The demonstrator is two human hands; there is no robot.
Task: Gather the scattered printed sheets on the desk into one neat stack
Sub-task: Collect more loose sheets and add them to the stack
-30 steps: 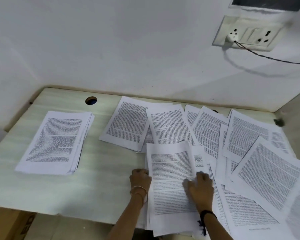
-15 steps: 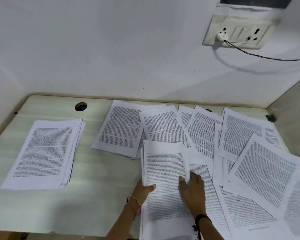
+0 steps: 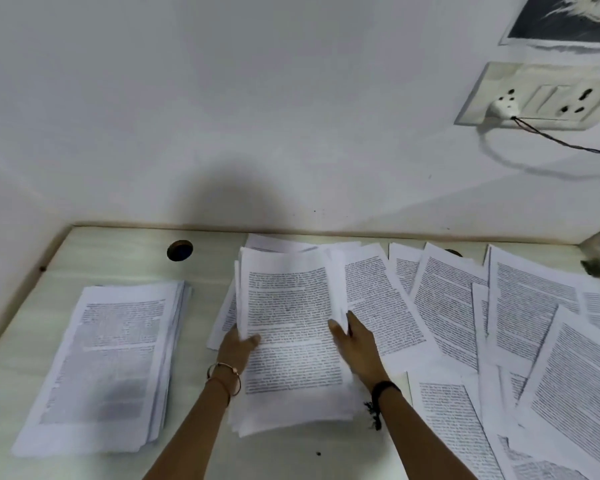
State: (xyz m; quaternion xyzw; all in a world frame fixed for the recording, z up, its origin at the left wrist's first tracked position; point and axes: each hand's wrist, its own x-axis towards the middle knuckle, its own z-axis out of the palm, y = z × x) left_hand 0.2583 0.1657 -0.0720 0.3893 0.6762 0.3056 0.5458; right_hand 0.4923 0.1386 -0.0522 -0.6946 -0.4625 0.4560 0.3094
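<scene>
Fingers (image 3: 252, 340) either side of the sheaf (image 3: 288, 327); stack (image 3: 118, 358) well left

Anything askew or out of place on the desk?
Loose printed sheets lie fanned at odd angles across the right of the desk; the bundle between left hand and right hand has ragged edges.
</scene>
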